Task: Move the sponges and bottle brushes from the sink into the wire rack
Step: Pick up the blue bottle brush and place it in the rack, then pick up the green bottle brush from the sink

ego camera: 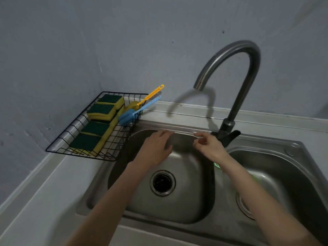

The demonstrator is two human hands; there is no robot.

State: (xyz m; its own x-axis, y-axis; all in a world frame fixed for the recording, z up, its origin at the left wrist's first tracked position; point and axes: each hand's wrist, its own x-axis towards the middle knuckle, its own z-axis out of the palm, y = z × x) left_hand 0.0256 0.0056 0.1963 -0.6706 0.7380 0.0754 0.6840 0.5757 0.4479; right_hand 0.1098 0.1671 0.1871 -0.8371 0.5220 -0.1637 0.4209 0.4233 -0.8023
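The black wire rack (pixel 58 151) sits on the counter left of the sink. Several green-and-yellow sponges (pixel 101 110) lie in a row inside it. A blue bottle brush (pixel 130 114) and a yellow bottle brush (pixel 150 95) lean in its far right corner, handles sticking out over the rim. My left hand (pixel 156 148) hovers over the left basin (pixel 186 197), fingers apart, holding nothing. My right hand (pixel 209 145) is beside it, fingers loosely curled, with nothing visible in it. The left basin holds only its drain (pixel 163 182).
A tall curved faucet (pixel 237 82) rises behind my right hand. The right basin (pixel 284 171) has a green patch (pixel 217 165) near its left wall, partly hidden by my right forearm. A grey wall backs the counter.
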